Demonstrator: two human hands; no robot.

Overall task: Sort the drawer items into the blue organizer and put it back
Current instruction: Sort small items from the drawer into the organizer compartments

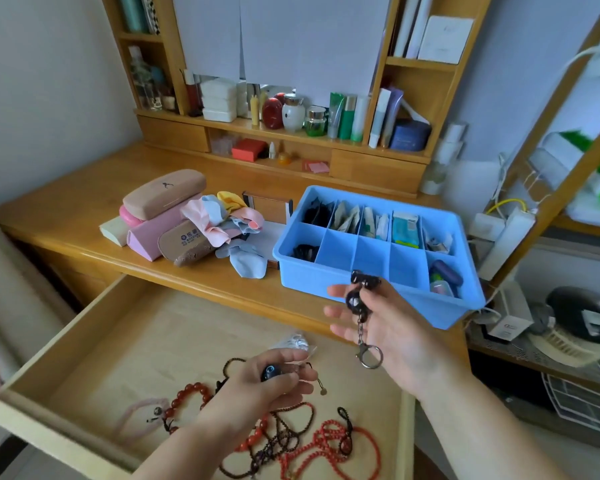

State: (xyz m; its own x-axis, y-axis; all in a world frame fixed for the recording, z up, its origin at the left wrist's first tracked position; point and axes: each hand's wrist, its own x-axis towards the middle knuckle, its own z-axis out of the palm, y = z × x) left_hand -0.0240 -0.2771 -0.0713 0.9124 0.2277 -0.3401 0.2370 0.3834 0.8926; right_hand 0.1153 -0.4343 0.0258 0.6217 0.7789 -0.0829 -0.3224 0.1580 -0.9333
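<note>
The blue organizer [378, 289] sits on the table [84, 202] at its front right corner, its near wall just over the front edge. Its back row of compartments holds dark items, paper packets and a teal box; in the front row the leftmost cell has something black, the middle cells show bare blue floor, and the rightmost holds a dark purple case.

Just in front of the organizer's near wall, the right hand [385, 327] is raised palm-up, its thumb pinching a black keychain [357, 303] against the palm, the other fingers spread and straight. The keychain's chain and metal clasp ring hang down across the palm.

Below it the drawer [84, 341] stands pulled open under the table's front edge. The left hand [267, 382] is over the drawer, fingers curled round a small dark round object [269, 372] and a crumpled clear wrapper. Red and brown bead bracelets [291, 441] lie tangled along the drawer's near side.

Toward the table's left, glasses cases [163, 195] are stacked, with a heap of pastel cloths [222, 216] between them and the organizer.
</note>
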